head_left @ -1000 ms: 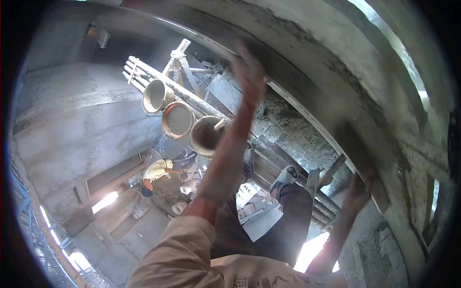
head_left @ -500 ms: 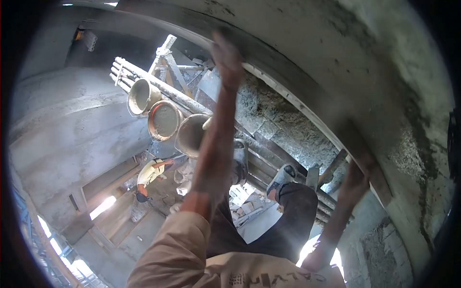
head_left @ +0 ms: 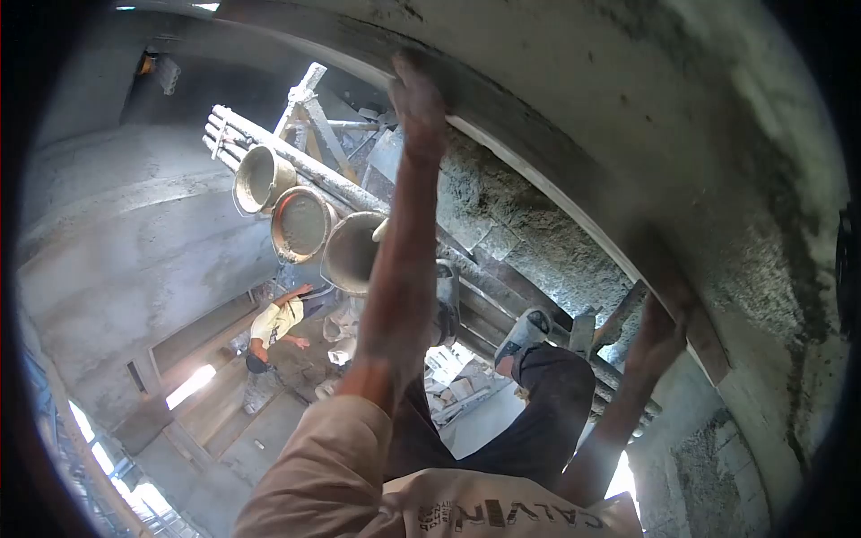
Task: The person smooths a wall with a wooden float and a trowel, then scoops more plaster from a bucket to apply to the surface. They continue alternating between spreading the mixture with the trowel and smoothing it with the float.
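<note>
A long straight board [head_left: 547,193] lies along the plastered surface overhead, running from upper left to lower right. My left hand [head_left: 418,108] reaches up at top centre and grips its edge, with the fingers partly hidden against it. Near the board's lower right end, my right hand [head_left: 665,325] is closed round the same board; its fingertips are dark and blurred. The plaster [head_left: 717,206] beyond the board looks grey and damp, with rougher patches at the right.
Below are scaffold poles [head_left: 314,166] with three buckets: one pale [head_left: 257,179], one with grey mortar [head_left: 302,224], one darker inside [head_left: 352,251]. My feet, one in a grey shoe [head_left: 525,334], stand on poles. A co-worker [head_left: 276,321] is far below at left.
Both hands and the board have shifted very slightly against the surface. Far below, the co-worker's arms have moved apart.
</note>
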`<state>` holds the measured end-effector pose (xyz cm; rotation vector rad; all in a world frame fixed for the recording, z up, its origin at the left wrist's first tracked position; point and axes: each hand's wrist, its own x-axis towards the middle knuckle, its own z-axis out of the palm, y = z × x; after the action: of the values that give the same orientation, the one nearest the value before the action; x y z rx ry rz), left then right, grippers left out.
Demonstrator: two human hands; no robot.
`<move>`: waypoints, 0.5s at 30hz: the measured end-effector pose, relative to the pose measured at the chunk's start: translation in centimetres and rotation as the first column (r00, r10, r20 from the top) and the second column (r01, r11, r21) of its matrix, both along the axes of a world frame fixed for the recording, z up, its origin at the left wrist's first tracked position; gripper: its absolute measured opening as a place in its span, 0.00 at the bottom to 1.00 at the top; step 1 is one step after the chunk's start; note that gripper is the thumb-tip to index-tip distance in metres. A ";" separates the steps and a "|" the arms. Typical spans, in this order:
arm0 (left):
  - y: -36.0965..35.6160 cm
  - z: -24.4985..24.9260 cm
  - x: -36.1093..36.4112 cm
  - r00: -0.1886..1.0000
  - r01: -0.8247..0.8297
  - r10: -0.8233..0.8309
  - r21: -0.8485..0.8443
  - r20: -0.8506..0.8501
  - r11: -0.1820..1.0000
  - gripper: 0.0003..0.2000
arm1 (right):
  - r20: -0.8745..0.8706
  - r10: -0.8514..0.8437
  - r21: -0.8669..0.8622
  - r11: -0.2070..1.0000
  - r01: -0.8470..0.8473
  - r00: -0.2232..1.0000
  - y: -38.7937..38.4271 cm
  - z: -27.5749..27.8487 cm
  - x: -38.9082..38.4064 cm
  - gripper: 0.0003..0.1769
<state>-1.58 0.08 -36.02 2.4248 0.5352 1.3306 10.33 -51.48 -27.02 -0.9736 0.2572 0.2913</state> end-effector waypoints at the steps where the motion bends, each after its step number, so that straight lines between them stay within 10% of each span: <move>1: 1.2 -1.9 -0.6 0.997 0.076 -0.076 -0.010 0.029 0.997 0.27 | -0.047 -0.023 0.046 0.999 0.025 0.999 2.4 1.2 -0.4 0.29; 2: 0.9 -1.3 -0.1 0.990 0.134 -0.125 -0.167 0.059 0.977 0.29 | -0.093 -0.050 0.089 0.994 0.058 0.994 3.4 1.8 -0.7 0.29; 3: -0.8 0.2 0.8 0.994 0.063 -0.026 -0.380 0.102 0.923 0.29 | 0.144 0.115 -0.308 0.949 -0.066 0.983 1.6 1.2 -0.9 0.29; 5: -6.9 6.2 3.4 0.953 -0.013 0.252 -0.809 0.167 0.587 0.29 | 0.316 0.629 -0.903 0.428 0.023 0.711 -4.7 0.0 0.4 0.29; 8: -14.6 13.9 6.0 0.931 -0.126 0.364 -0.957 -0.023 0.261 0.30 | 0.218 0.650 -0.976 0.146 0.162 0.728 -13.0 1.2 2.9 0.29; 10: -16.5 15.7 7.3 0.900 -0.337 0.310 -0.940 -0.306 0.053 0.32 | 0.254 0.432 -0.873 0.488 0.013 0.865 -14.2 1.6 3.4 0.29; 11: -16.3 13.3 7.3 0.892 -0.369 0.336 -0.917 -0.303 0.153 0.32 | 0.155 0.201 -0.595 0.801 -0.071 0.967 -14.8 1.1 3.8 0.29; 15: -9.6 3.4 5.8 0.900 -0.266 0.426 -0.889 -0.091 0.374 0.24 | 0.209 0.311 -0.615 0.779 -0.123 0.927 -8.0 -6.1 2.2 0.29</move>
<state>4.19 -9.50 -32.67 1.3163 1.3649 0.9385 12.56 -59.50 -33.11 -1.6663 -0.0622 0.2755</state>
